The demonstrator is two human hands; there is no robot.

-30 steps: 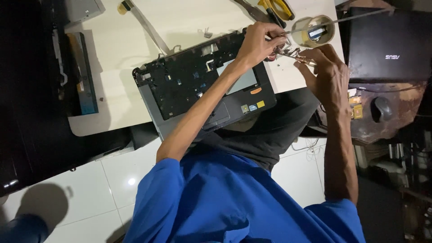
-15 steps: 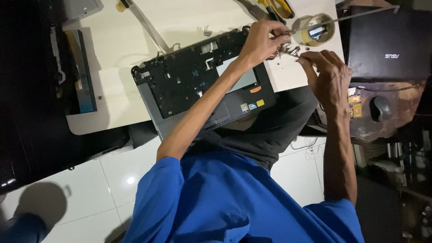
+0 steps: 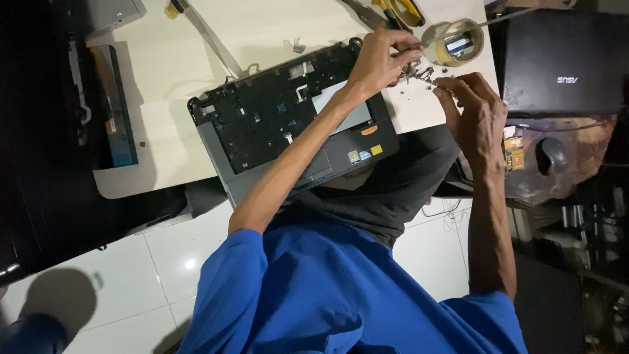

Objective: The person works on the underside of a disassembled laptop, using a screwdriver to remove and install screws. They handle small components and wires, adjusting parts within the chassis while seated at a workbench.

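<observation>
Centrally, small yellow and orange square stickers (image 3: 371, 139) sit on the palm rest of the stripped grey-and-black laptop base (image 3: 288, 128), which overhangs the white table (image 3: 164, 72). Left hand (image 3: 383, 60) and right hand (image 3: 473, 111) pinch a small metal part (image 3: 419, 70) between curled fingertips at the table's edge. Nearby: tape roll (image 3: 458, 42), closed black laptop (image 3: 557, 62), grey mouse (image 3: 552, 155).

The opened laptop base (image 3: 288, 124) lies on the table (image 3: 164, 72) at the centre of the frame, its near edge overhanging my lap. My left hand (image 3: 383, 62) sits over its upper right corner, and my right hand (image 3: 475, 115) is just right of that, small metal parts (image 3: 419, 71) between them. The tape roll (image 3: 462, 42) lies above my right hand, the closed laptop (image 3: 563, 65) at the far right, and the mouse (image 3: 552, 155) below it.
</observation>
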